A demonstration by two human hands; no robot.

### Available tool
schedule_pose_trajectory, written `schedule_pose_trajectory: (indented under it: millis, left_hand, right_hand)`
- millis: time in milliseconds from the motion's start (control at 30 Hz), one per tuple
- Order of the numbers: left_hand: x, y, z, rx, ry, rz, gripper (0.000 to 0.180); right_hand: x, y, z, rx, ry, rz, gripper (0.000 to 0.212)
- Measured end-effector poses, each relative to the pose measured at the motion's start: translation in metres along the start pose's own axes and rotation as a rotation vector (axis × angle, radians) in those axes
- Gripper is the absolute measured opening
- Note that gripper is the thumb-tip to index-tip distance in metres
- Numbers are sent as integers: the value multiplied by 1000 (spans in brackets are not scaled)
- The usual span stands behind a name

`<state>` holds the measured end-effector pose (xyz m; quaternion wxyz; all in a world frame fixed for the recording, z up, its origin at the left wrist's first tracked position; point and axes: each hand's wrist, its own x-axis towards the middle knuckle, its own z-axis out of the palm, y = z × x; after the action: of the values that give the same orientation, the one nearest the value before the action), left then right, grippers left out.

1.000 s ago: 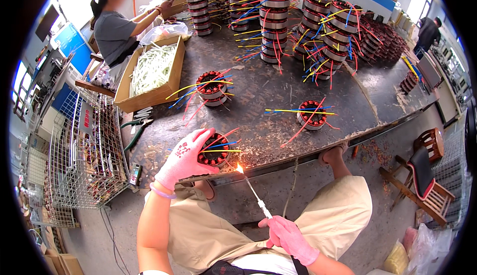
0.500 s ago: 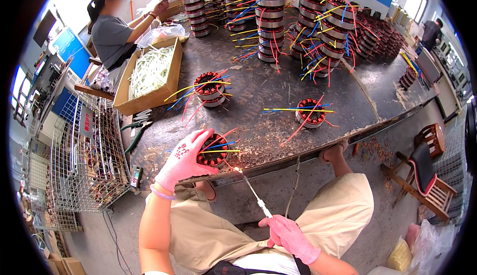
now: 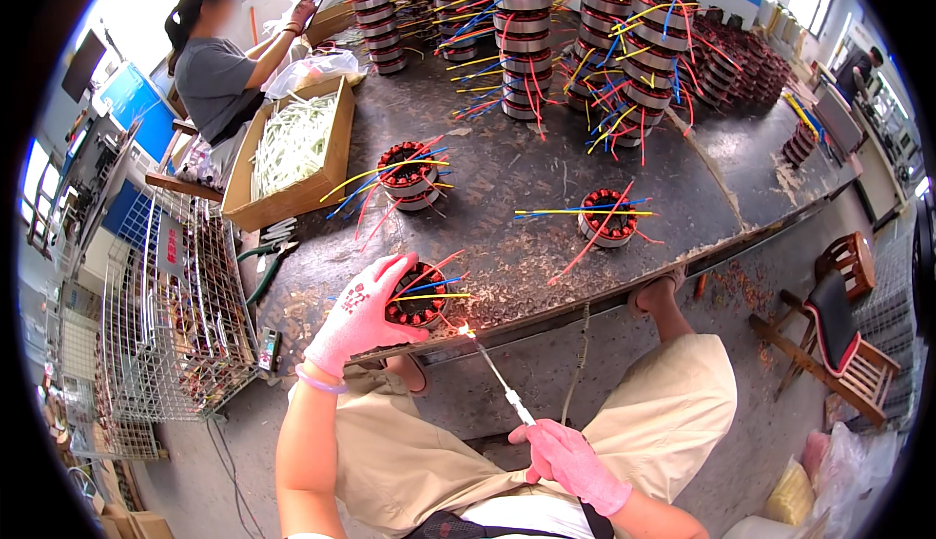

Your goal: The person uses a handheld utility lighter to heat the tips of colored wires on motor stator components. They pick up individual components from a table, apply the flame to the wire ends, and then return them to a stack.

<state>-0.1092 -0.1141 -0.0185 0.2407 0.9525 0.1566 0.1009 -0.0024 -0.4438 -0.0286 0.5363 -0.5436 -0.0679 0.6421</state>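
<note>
My left hand (image 3: 361, 313), in a pink glove, grips the side of a motor stator (image 3: 429, 293) at the table's front edge. Red, blue and yellow leads stick out from this wound ring to the right. In my right hand (image 3: 568, 463), also gloved in pink, is the white handle of a slim torch (image 3: 507, 390). Its thin metal stem points up and left, and a small bright flame glows at the tip, by a short wire end beside the stator. Two more wire-topped stators, one at the left (image 3: 408, 176) and one at the right (image 3: 605, 218), stand farther back.
Tall stacks of stators (image 3: 526, 52) line the table's (image 3: 507, 169) back. A cardboard box (image 3: 292, 198) of white sleeves stands at left, near green-handled pliers (image 3: 268, 271). Wire baskets (image 3: 166, 325) are at the left edge. A person (image 3: 210, 61) sits across with a phone.
The seated person's raised hand and phone have shifted slightly and the phone has turned. My hands, the stator and the torch hold nearly the same place; the view has moved a little.
</note>
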Motion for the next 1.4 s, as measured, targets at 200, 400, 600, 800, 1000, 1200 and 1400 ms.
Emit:
schedule_pose_trajectory:
  millis: [200,400,600,800,1000,1200,1400]
  left_hand:
    - [0,2,-1,-19,-10,-26,102]
    - [1,0,0,-23,-9,-13,102]
    - [-1,3,-1,-17,15,-12,99]
    - [0,2,0,-30,-7,-30,101]
    - [-1,0,0,-11,-8,-14,101]
    - [0,0,1,-12,11,3,100]
    - [-1,1,1,-5,29,13,100]
  right_hand:
    - [-2,-3,1,-21,-17,-17,33]
    - [1,5,-2,30,-10,-9,33]
    - [-1,0,0,-21,-14,-33,33]
    - [-1,0,0,-24,-1,-21,34]
    - [-2,-3,1,-55,-10,-26,34]
    - [-2,1,-1,-40,-12,-41,34]
    - [0,5,-3,4,-4,-19,34]
